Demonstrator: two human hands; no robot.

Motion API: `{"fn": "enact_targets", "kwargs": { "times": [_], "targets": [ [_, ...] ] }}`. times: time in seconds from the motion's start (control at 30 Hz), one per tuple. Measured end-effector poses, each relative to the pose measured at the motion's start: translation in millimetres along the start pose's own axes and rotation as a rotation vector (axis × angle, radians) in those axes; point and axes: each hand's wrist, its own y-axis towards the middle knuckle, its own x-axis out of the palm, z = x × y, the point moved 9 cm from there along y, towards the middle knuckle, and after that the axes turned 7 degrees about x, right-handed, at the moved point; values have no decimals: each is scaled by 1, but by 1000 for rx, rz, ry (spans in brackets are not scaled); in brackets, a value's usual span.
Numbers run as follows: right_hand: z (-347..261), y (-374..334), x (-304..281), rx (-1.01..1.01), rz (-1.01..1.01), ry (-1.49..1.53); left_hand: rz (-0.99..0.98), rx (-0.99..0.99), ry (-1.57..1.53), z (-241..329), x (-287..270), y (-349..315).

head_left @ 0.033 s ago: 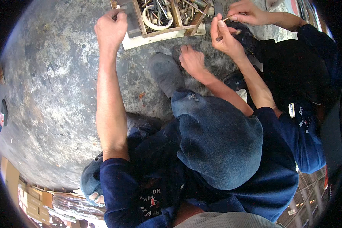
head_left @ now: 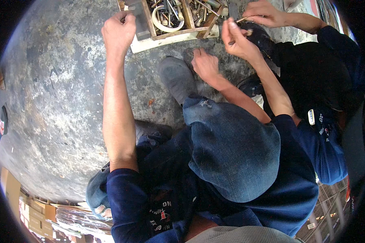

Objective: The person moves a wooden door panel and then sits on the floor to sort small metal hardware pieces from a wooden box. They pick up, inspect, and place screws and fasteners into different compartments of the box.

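Note:
My left hand (head_left: 119, 31) is closed, its fingertips curled together at the left side of a wooden tray (head_left: 178, 33); anything in its fingers is hidden. The tray has compartments full of metal fittings (head_left: 201, 14) and a white ring (head_left: 155, 22). Below the tray, over the floor, my right hand (head_left: 206, 65) is closed too, fingers curled, and I cannot make out anything in it. At the right, a co-worker's one hand (head_left: 240, 42) is raised beside the tray. Their other hand (head_left: 267, 15) holds a thin, brownish stick-like piece (head_left: 242, 19) near the first hand's fingertips.
A pale board (head_left: 144, 45) lies under the tray. My grey shoe (head_left: 175, 77) stands on the stained concrete floor (head_left: 65, 97) below it. The co-worker sits close at my right. Cardboard boxes (head_left: 36, 214) and wrapped stacks (head_left: 79, 218) appear at the lower left.
The co-worker's nearer hand has shifted slightly left, and its fingers have turned a little. My own hands have barely moved.

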Motion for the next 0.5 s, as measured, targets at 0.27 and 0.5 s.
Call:
{"fn": "enact_targets", "kwargs": {
  "times": [0.27, 0.5],
  "targets": [
    [0, 16, -8, 78, -50, 49, -30, -96, -32, -21, 17, -5],
    [-28, 5, -91, 57, 73, 455, -144, -131, -116, -34, 34, -7]
  ]
}}
